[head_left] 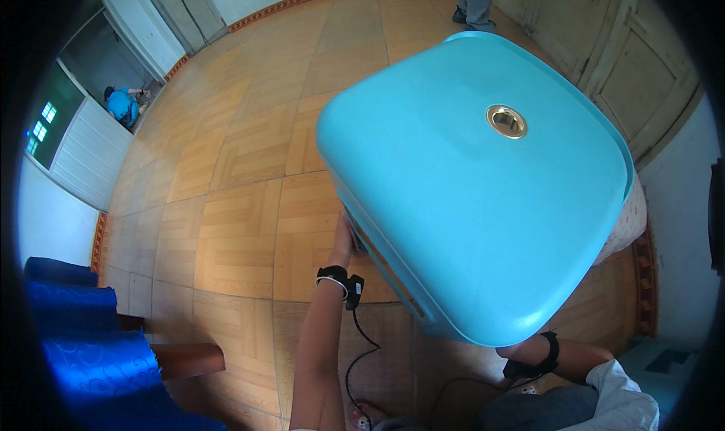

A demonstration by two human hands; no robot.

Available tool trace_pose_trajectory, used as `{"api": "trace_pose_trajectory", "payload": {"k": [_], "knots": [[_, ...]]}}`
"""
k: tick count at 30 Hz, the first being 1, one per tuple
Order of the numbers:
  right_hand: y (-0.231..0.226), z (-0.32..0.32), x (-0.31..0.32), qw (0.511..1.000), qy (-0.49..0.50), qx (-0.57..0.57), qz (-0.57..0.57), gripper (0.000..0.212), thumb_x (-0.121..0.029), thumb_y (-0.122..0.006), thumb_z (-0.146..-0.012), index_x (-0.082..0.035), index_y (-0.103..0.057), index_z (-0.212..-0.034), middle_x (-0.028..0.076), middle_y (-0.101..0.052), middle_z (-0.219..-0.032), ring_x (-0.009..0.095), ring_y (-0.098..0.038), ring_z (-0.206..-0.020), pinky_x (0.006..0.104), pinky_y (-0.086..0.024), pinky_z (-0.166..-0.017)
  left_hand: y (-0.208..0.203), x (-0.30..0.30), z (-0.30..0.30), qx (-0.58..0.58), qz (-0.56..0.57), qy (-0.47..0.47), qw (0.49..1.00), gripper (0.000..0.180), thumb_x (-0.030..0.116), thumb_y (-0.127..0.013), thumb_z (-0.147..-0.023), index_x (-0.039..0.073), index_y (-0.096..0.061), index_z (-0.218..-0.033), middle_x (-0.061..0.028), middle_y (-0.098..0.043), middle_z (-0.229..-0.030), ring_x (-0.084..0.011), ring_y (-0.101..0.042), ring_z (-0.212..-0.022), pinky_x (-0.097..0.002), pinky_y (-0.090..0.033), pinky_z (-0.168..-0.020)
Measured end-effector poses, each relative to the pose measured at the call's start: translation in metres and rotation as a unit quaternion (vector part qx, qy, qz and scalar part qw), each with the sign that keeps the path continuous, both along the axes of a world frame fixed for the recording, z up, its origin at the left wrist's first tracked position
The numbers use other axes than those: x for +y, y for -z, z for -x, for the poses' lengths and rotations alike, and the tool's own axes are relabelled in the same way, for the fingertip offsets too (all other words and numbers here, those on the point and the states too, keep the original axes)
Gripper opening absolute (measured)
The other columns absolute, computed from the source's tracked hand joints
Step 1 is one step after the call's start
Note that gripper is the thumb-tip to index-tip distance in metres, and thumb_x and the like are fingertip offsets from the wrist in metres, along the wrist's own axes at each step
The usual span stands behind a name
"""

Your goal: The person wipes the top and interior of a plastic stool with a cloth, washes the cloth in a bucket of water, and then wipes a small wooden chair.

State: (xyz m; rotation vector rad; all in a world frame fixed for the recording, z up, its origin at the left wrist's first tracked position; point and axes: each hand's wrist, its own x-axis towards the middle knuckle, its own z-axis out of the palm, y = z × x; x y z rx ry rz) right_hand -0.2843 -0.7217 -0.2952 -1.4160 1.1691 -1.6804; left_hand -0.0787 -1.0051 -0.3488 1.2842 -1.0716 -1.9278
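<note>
A large turquoise plastic storage box [445, 182] with rounded corners fills the middle and right in front of me. A round gold-coloured fitting [507, 121] is set into its top. My left hand [345, 238] is against the box's left side, fingers curled at the panel and partly hidden by its edge. Only a sliver of my right hand [510, 351] shows below the box's near corner; its fingers are hidden behind the box. Black straps circle both my wrists, and a cable hangs from the left one.
Wood-patterned floor tiles [238, 212] spread ahead and left. Blue patterned cloth [106, 355] and a brown wooden piece [189, 361] are at lower left. One person [124, 106] crouches by the far-left doorway; another's legs [476, 4] stand behind the box. Wooden doors [642, 61] line the right.
</note>
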Motion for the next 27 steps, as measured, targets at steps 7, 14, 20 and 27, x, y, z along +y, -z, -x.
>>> {"api": "trace_pose_trajectory", "payload": {"k": [7,14,20,27], "knots": [[-0.002,0.003,0.0,1.0,0.003,0.009,0.007,0.043,-0.028,-0.036,-0.094,0.006,-0.046,-0.117,0.016,-0.055,-0.111,0.025,-0.056,-0.098,0.0359,-0.045,-0.084,0.007,-0.003,0.007,0.078,-0.014,-0.026,0.996,0.061,0.055,-0.023,-0.094,0.011,-0.034,-0.136,-0.0146,-0.044,-0.13,-0.0284,-0.047,-0.115,-0.0455,-0.04,-0.096],[-0.003,0.003,0.005,1.0,0.008,0.016,0.018,0.042,-0.028,-0.036,-0.094,0.006,-0.046,-0.117,0.016,-0.055,-0.112,0.025,-0.055,-0.098,0.0362,-0.045,-0.084,0.054,-0.023,-0.002,0.075,0.055,0.002,0.996,0.058,0.048,-0.022,-0.097,0.007,-0.03,-0.137,-0.0139,-0.043,-0.132,-0.0256,-0.047,-0.116,-0.0366,-0.041,-0.096],[-0.009,0.002,0.005,0.998,0.002,0.064,-0.005,0.045,-0.03,-0.035,-0.093,0.006,-0.044,-0.12,0.017,-0.051,-0.117,0.026,-0.051,-0.103,0.0368,-0.041,-0.089,0.091,-0.031,-0.015,0.003,0.094,-0.041,0.995,0.065,0.061,-0.032,-0.089,0.008,-0.043,-0.125,-0.0088,-0.058,-0.107,-0.0182,-0.056,-0.097,-0.0338,-0.046,-0.08],[-0.016,-0.004,-0.003,1.0,0.018,0.002,0.006,0.052,-0.035,-0.035,-0.093,0.007,-0.039,-0.124,0.016,-0.048,-0.119,0.026,-0.048,-0.107,0.0374,-0.038,-0.092,0.089,-0.032,-0.017,0.014,0.063,-0.005,0.998,0.05,0.036,-0.022,-0.1,0.003,-0.03,-0.136,-0.0168,-0.04,-0.135,-0.0258,-0.04,-0.124,-0.0353,-0.032,-0.104]]}}
